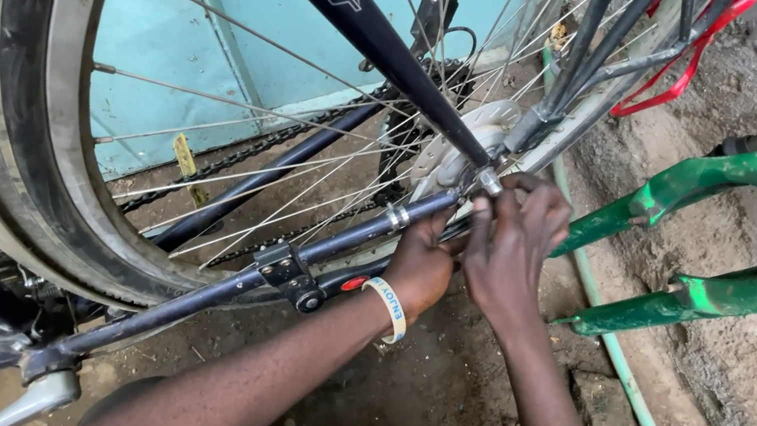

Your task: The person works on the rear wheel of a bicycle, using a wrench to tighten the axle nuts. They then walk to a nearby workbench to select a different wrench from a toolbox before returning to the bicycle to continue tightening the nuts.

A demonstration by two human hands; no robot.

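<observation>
Frame centre: left hand (418, 268), wristband (387, 308) on wrist, fingers curled under dark frame stay (349, 237). Right hand (508, 239) just beyond, fingertips pinching axle nut (489, 182) at rear wheel hub (454, 154). Right: green fork (749, 236) on dirt. Upper left: tyre (14, 84), teal wall (175, 29).

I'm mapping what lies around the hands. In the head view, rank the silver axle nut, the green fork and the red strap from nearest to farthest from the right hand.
From the right hand:
1. Silver axle nut, at its fingertips.
2. Green fork, to the right.
3. Red strap, top, farthest.
</observation>
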